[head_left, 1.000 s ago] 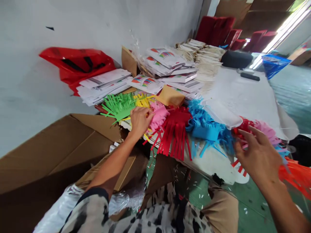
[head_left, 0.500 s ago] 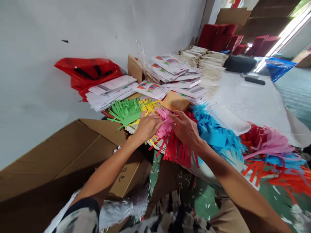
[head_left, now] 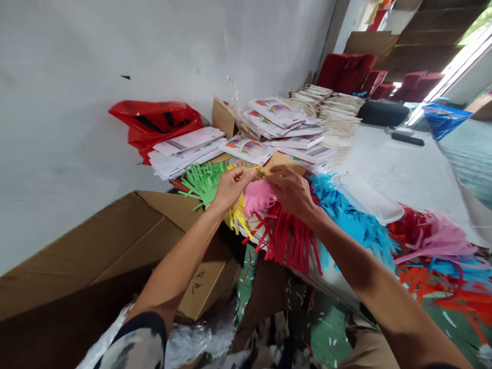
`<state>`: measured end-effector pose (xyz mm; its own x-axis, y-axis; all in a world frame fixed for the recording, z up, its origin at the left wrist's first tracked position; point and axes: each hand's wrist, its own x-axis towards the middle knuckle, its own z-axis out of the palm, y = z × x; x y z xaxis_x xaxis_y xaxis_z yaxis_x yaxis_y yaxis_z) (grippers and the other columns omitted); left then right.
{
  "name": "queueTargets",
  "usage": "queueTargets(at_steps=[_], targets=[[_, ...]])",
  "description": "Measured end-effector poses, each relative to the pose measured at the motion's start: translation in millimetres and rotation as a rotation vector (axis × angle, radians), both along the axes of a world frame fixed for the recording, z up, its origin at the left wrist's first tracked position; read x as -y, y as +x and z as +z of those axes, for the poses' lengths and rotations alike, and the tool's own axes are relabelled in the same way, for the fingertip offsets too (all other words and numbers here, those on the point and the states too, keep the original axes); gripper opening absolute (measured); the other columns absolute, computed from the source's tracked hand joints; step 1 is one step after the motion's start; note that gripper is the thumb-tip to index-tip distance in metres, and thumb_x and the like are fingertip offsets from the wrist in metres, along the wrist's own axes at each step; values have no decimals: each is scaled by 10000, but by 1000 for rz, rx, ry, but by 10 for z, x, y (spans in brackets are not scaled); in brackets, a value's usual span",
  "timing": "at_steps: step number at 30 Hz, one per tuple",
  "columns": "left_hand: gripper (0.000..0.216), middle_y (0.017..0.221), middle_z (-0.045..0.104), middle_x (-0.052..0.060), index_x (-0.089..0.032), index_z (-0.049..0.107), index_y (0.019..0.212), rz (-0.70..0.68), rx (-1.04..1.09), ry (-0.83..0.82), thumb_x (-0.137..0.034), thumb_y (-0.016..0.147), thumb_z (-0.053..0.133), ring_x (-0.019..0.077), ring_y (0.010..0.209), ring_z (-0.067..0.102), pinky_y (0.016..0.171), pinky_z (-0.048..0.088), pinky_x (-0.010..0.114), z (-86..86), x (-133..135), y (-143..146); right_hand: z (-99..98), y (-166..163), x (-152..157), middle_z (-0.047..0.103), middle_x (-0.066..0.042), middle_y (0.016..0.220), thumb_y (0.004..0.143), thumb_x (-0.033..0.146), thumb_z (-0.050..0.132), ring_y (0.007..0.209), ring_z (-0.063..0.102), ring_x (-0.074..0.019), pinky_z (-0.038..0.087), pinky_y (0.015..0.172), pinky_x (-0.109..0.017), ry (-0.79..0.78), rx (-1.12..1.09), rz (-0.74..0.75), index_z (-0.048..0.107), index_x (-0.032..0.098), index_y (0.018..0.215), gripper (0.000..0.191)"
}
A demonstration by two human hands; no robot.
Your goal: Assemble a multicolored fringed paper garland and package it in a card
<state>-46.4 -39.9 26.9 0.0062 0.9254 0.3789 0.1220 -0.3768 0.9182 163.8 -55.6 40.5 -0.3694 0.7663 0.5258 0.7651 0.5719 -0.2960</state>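
My left hand (head_left: 233,188) is pinched closed above the fringed paper at the table's near edge. A thin yellow strip shows by its fingertips, but I cannot make out what they grip. Close beside it, my right hand (head_left: 290,188) has its fingers bent together over the lower edge of a brown envelope (head_left: 286,162); anything in them is hidden. Below and between the hands lies pink fringed paper (head_left: 258,197). Yellow fringe (head_left: 237,218) sticks out under my left hand, with green fringe (head_left: 203,180) to its left. Red fringe (head_left: 288,236) hangs over the edge beneath my right hand.
Blue fringe (head_left: 346,218) and a clear plastic tray (head_left: 371,200) lie to the right. Printed packets (head_left: 277,115) and white sheets (head_left: 188,146) are stacked behind. An open cardboard box (head_left: 115,246) stands at the left, a red bag (head_left: 157,123) against the wall.
Both hands have come off the pink fringed paper and moved slightly up, fingertips now close together above it. The pink paper now lies flat, and more yellow fringe shows. The view has shifted a little.
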Motion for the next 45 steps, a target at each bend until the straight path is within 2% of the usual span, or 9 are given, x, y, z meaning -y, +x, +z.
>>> queueTargets(at_steps=[5, 10, 16, 21, 25, 30, 39, 42, 45], targets=[[315, 795, 628, -6, -199, 678, 829, 229, 114, 154, -497, 907, 745, 145, 761, 567, 746, 451, 263, -215, 340, -103, 3, 58, -72, 726, -86, 1248, 1005, 274, 625, 1044, 705, -240, 549, 881, -360, -34, -184, -8, 840, 250, 1080, 229], [178, 835, 679, 4, -201, 707, 866, 283, -134, 232, -369, 910, 746, 169, 827, 627, 828, 479, 296, -442, 593, -30, -99, 41, -91, 731, -90, 1226, 994, 262, 628, 995, 702, -233, 557, 867, -369, -36, -233, -1, 841, 245, 1071, 228], [85, 848, 704, 9, -210, 684, 857, 414, -336, 344, -263, 905, 730, 189, 850, 641, 826, 462, 322, -502, 600, 101, -100, -30, -35, 734, -89, 1221, 991, 272, 626, 1056, 702, -255, 545, 881, -379, -21, -193, -10, 841, 243, 1022, 219], [48, 828, 669, -1, -215, 666, 859, 436, -294, 340, -169, 865, 680, 187, 829, 625, 820, 467, 318, -549, 576, 151, -121, -36, -31, 733, -93, 1220, 989, 271, 619, 1043, 709, -254, 543, 886, -381, -27, -198, -11, 838, 234, 1034, 226], [135, 859, 649, -1, -219, 710, 969, 483, -234, 259, -178, 845, 675, 183, 827, 621, 818, 480, 308, -659, 535, 183, -176, -59, -36, 738, -92, 1197, 988, 271, 618, 1065, 706, -259, 541, 909, -384, -37, -221, 8, 835, 229, 1005, 222], [73, 742, 567, -21, -218, 660, 767, 490, -283, 187, -156, 805, 656, 174, 749, 568, 746, 447, 291, -753, 477, 189, -209, -87, -38, 739, -90, 1204, 985, 270, 617, 1045, 704, -250, 546, 913, -383, -52, -248, 20, 833, 235, 1013, 221], [176, 772, 659, 23, -220, 621, 704, 540, -568, 212, -241, 846, 722, 227, 802, 603, 785, 410, 359, -660, 533, 17, 15, 171, -267, 770, -91, 1075, 949, 298, 622, 798, 679, -192, 552, 748, -327, 31, -485, -59, 799, 194, 950, 205], [114, 823, 701, 42, -223, 674, 776, 589, -680, 263, -259, 867, 731, 259, 867, 622, 836, 396, 394, -618, 553, -42, 149, 337, -397, 765, -81, 971, 950, 319, 605, 849, 686, -219, 553, 769, -346, 91, -557, -104, 778, 197, 883, 222], [77, 855, 720, 52, -226, 699, 834, 609, -774, 339, -265, 899, 716, 270, 896, 628, 890, 378, 423, -594, 559, -51, 402, 557, -393, 746, -74, 954, 971, 367, 583, 895, 694, -233, 561, 763, -356, 138, -606, -116, 778, 209, 925, 255]])
